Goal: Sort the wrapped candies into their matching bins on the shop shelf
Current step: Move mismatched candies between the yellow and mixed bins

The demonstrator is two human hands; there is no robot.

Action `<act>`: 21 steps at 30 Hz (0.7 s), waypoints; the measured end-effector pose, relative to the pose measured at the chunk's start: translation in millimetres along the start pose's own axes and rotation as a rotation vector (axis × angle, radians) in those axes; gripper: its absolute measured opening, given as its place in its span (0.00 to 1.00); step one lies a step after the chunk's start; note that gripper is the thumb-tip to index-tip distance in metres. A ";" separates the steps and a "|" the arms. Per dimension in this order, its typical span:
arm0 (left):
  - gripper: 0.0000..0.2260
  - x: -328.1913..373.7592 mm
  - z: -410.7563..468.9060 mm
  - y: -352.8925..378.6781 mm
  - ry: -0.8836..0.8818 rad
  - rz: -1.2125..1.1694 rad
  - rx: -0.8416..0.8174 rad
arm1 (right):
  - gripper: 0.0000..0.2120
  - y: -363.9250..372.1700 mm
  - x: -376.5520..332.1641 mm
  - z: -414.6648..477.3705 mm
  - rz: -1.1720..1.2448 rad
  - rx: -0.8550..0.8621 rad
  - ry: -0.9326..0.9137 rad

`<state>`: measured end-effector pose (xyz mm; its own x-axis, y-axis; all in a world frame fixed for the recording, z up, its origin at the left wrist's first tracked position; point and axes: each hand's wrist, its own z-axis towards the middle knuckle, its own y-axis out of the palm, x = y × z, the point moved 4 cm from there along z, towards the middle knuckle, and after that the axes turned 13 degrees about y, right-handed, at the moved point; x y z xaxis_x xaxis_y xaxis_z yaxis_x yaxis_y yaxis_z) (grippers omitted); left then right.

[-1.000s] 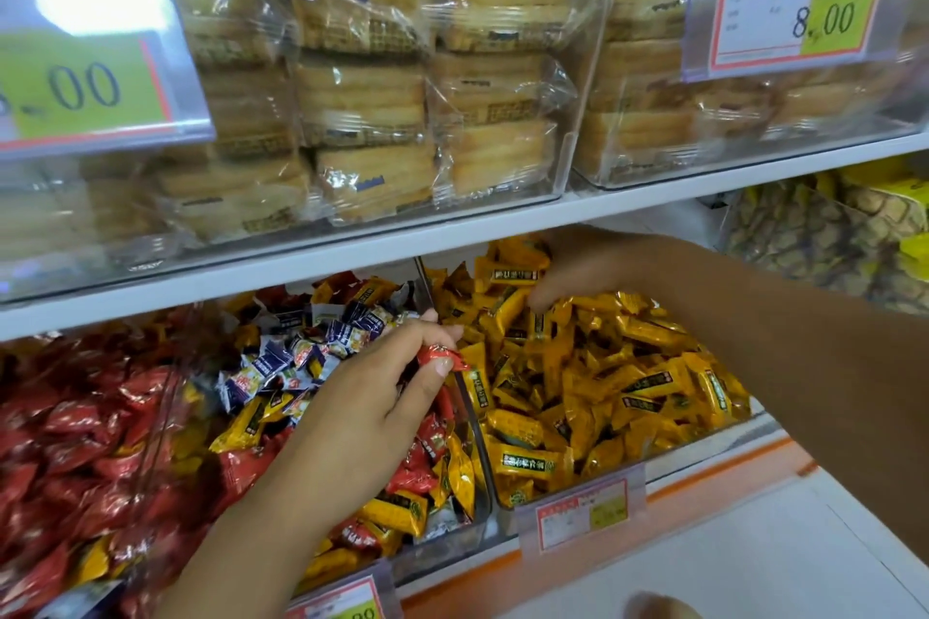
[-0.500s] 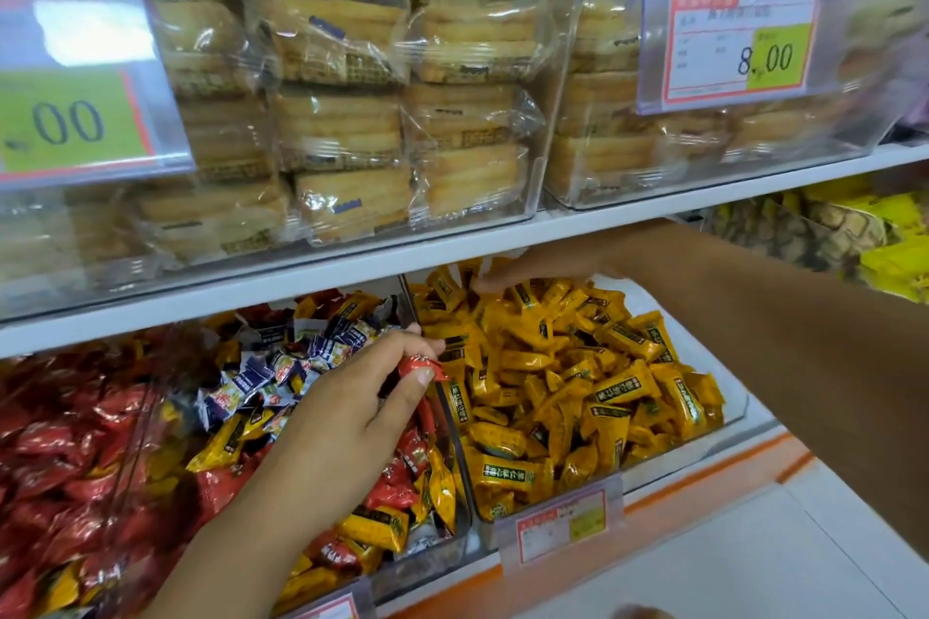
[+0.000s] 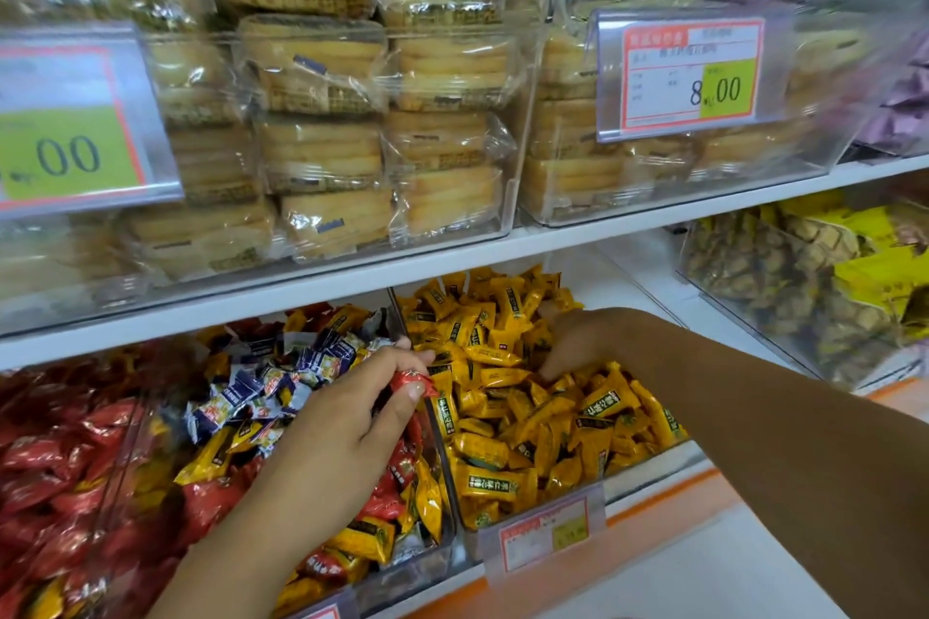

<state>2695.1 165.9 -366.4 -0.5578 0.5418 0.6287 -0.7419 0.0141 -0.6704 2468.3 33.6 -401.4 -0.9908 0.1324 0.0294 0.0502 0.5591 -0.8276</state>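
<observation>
My left hand point(image 3: 347, 422) pinches a small red wrapped candy point(image 3: 409, 380) between thumb and fingers, above the clear divider between two bins. Below it lies the mixed bin point(image 3: 442, 545), holding red, yellow and blue-white candies point(image 3: 261, 387). My right hand point(image 3: 578, 342) reaches into the yellow-candy bin point(image 3: 648, 473), fingers pointing down among the yellow wrapped candies point(image 3: 502, 417); whether it holds one is hidden. A bin of red candies point(image 3: 60, 467) sits at the far left.
The white shelf board point(image 3: 452, 261) hangs low over the bins, carrying clear boxes of wrapped cakes point(image 3: 321, 146) and price tags point(image 3: 688, 75). A bin of yellow-brown packets point(image 3: 804, 282) stands to the right. The orange shelf lip point(image 3: 668, 503) and a small price label point(image 3: 543, 535) front the bins.
My right hand has dropped from the back of the yellow bin down into the candies. The left hand still pinches the red candy in about the same place. The view moved closer.
</observation>
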 end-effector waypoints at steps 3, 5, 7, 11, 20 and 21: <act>0.08 1.2 0.2 0.8 -0.010 0.004 -0.006 | 0.46 -0.9 -6.7 6.5 -0.010 0.024 0.036; 0.08 2.2 -0.7 0.8 -0.012 0.005 -0.008 | 0.47 -0.1 -8.2 6.8 -0.011 0.072 0.042; 0.08 2.8 -1.9 0.6 -0.009 0.005 0.000 | 0.46 -1.0 -7.3 9.7 -0.030 0.140 0.032; 0.09 1.4 -1.8 1.4 -0.012 0.014 0.006 | 0.41 -1.1 -5.4 9.9 -0.016 0.158 0.018; 0.08 -4.3 1.2 -1.9 0.008 0.028 0.010 | 0.32 -17.9 16.6 -8.9 0.304 0.215 -0.087; 0.08 -4.1 1.0 -1.7 0.010 0.030 0.009 | 0.34 -24.7 17.5 -13.2 0.318 0.229 -0.107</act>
<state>2698.3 162.8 -367.4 -0.5763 0.5506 0.6040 -0.7279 -0.0097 -0.6856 2451.3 32.8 -373.0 -0.9385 0.1763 -0.2970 0.3390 0.3052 -0.8899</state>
